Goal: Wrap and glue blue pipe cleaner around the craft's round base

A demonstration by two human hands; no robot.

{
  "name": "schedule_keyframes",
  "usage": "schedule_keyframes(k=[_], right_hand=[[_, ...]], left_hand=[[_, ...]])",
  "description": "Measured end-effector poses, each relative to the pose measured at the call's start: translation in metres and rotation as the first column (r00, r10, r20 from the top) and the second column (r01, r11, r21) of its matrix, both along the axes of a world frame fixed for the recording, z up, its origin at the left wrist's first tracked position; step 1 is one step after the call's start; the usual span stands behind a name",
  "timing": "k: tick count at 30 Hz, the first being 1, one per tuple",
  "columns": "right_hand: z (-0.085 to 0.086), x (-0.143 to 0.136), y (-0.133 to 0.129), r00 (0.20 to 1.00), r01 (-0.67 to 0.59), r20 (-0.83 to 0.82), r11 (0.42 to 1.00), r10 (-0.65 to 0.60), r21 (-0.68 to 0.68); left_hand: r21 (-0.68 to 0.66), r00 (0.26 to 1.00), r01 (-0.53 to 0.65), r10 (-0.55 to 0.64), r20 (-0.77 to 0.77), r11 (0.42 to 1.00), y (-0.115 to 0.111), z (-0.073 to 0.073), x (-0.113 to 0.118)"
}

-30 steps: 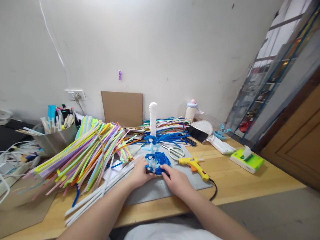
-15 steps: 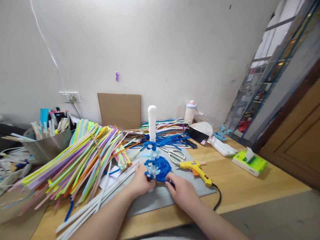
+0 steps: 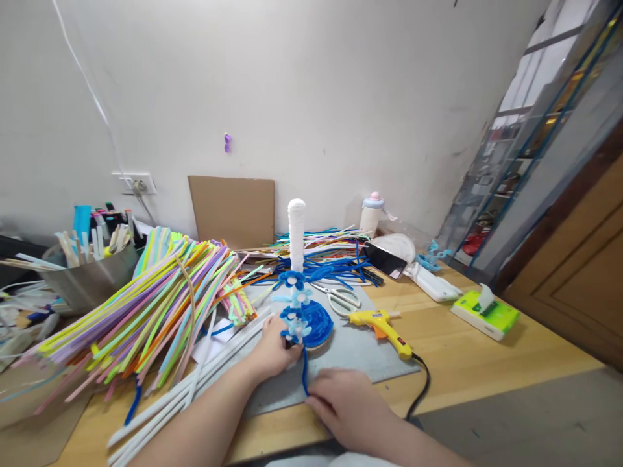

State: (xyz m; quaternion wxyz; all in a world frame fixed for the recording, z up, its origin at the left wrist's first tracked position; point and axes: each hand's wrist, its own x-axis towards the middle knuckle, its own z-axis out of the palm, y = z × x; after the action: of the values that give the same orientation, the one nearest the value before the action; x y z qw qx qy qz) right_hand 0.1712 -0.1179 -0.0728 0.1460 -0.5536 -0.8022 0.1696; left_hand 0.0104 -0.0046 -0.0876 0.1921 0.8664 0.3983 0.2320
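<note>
A white fuzzy stick (image 3: 296, 237) stands upright at the middle, with dark and light blue fuzzy flowers (image 3: 294, 298) down its lower part. Beside its foot lies a round blue fuzzy base (image 3: 318, 324). My left hand (image 3: 276, 347) is closed around the bottom of the flowered stick, left of the base. Nearer the table's front edge, my right hand (image 3: 343, 402) pinches the lower end of a blue pipe cleaner (image 3: 305, 371), which runs up to the stick's foot. All this is over a grey mat (image 3: 360, 363).
Scissors (image 3: 343, 299) and a yellow glue gun (image 3: 382, 324) with a cord lie right of the base. Colourful pipe cleaners (image 3: 146, 311) heap at left, white ones in front. Phone (image 3: 387, 261) and tissue pack (image 3: 487, 314) are at right.
My right hand has moved down from the base's edge toward the table's front, and the blue pipe cleaner now stretches from the stick's foot. My left hand has stayed at the stick.
</note>
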Motion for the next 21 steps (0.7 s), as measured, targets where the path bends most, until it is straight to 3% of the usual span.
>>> schedule_keyframes(k=[1,3,5,7,10,14,18,19,21], right_hand=[[0.004,0.012,0.002,0.997,0.050,-0.069,0.998,-0.047,0.041],[0.009,0.042,0.008,0.946,0.296,-0.172,0.947,-0.273,0.126],[0.008,0.077,0.016,0.825,0.564,-0.135,0.813,-0.549,0.146],[0.000,0.109,0.024,0.715,0.697,0.002,0.712,-0.700,0.090],[-0.018,0.138,0.031,0.729,0.684,0.068,0.728,-0.681,-0.044],[-0.034,0.149,0.037,0.743,0.661,-0.057,0.745,-0.666,-0.090],[-0.025,0.148,0.034,0.591,0.725,-0.406,0.679,-0.697,-0.112],[-0.020,0.146,0.031,0.549,0.696,-0.514,0.701,-0.659,-0.155],[-0.008,0.140,0.025,0.467,0.532,-0.697,0.803,-0.544,-0.270]], left_hand=[[-0.005,1.000,0.008,-0.008,0.004,1.000,0.000,0.001,0.000],[-0.010,1.000,0.020,-0.020,0.007,1.000,0.000,0.002,0.000],[-0.014,1.000,0.024,-0.024,0.009,1.000,0.000,0.002,0.000],[-0.017,1.000,0.024,-0.024,0.009,1.000,0.000,0.002,0.000],[-0.016,1.000,0.030,-0.030,0.004,0.999,0.000,0.001,0.000],[-0.004,0.999,0.033,-0.033,0.009,0.999,0.000,0.001,-0.001],[-0.008,0.999,0.038,-0.037,0.014,0.999,0.000,0.001,-0.001],[-0.010,0.999,0.040,-0.040,0.014,0.999,0.001,0.001,-0.001],[-0.009,0.999,0.039,-0.039,0.013,0.999,0.001,0.001,-0.001]])
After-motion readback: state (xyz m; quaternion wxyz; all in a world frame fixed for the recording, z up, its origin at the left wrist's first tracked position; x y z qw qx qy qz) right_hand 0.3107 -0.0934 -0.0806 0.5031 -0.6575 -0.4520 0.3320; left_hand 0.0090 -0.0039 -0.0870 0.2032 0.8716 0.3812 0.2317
